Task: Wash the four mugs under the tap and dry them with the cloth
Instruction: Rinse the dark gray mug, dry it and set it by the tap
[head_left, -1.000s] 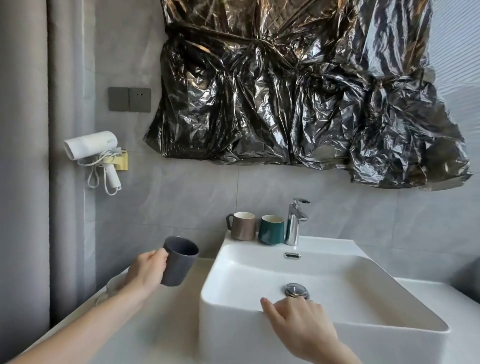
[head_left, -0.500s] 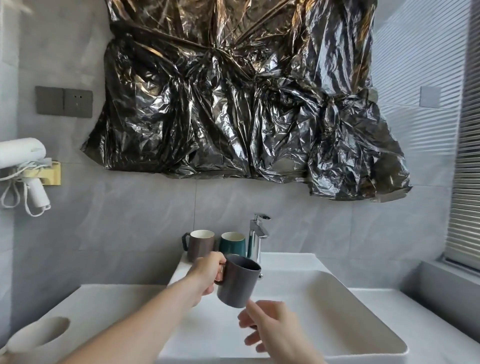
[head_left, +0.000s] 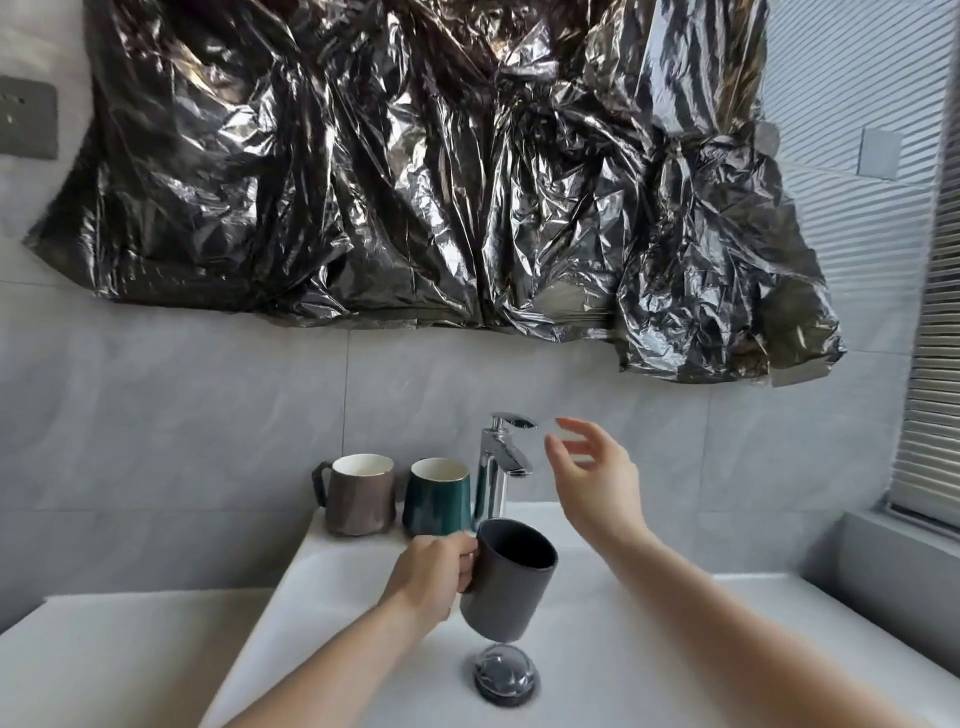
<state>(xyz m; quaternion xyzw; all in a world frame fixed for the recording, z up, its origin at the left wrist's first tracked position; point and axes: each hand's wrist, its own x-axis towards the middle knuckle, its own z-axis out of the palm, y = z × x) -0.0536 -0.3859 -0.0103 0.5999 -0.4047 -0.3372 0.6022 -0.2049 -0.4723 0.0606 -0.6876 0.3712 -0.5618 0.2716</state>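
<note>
Nearest, at the bottom of the white rectangular ceramic basin (head_left: 291, 587): a round chrome drain stopper (head_left: 504, 674), directly below the held mug.

Above it, held over the basin: a dark grey matte cylindrical mug (head_left: 506, 579), tilted with its mouth up and toward the right. Gripped at its left side by the left hand (head_left: 431, 574), fingers curled tight about the handle, which is hidden behind them.

Further back and higher, to the right: the right hand (head_left: 592, 475), raised in the air, fingers loosely spread and slightly bent, thumb apart from the rest. Holding nothing; fingertips blurred, close beside the lever of the chrome single-lever tap (head_left: 501, 467) but not clearly touching it. No water visible from the spout.

On the basin's back ledge, left of the tap: a dark green glazed mug with a pale interior (head_left: 436, 496), upright, just beside the tap's column. Left of that, almost touching it: a brown faceted mug with a cream interior and dark handle (head_left: 358, 493), upright, handle pointing left.

Left of the basin: a white countertop (head_left: 104, 660).

Behind, on the grey tiled wall (head_left: 208, 415): a large crumpled sheet of shiny black plastic (head_left: 415, 182). At the far left edge, a grey switch plate (head_left: 26, 117); at the far right, slatted window blinds (head_left: 935, 364).
</note>
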